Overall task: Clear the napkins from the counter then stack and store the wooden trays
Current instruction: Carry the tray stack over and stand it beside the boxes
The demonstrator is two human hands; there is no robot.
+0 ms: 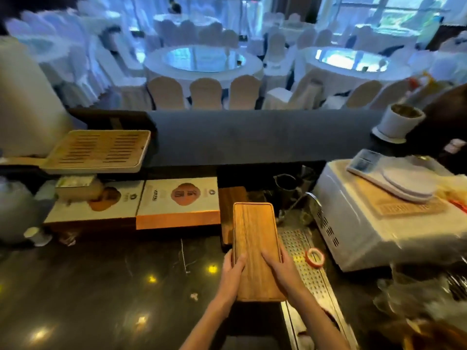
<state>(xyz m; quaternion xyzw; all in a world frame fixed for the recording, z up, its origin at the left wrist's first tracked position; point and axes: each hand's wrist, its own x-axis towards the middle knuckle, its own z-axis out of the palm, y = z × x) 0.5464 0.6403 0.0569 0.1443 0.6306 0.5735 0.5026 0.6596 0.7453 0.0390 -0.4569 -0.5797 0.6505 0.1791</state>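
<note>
A long wooden tray (255,236) is held lengthwise over the dark counter (113,286), its far end pointing away from me. My left hand (231,276) grips its left edge, thumb on top. My right hand (283,271) grips its right edge, fingers spread across the top. Beneath and behind the tray lies a darker wooden tray (228,205) against the back of the counter. A slatted bamboo tray (101,150) rests higher up at the left on the raised ledge. I see no napkins on the counter.
Two flat boxes (177,198) lean against the counter's back wall at the left. A perforated metal drain strip (305,263) with a roll of red tape (314,257) runs at the right, beside a white appliance (366,231) bearing a scale. A white cup (401,122) stands on the ledge.
</note>
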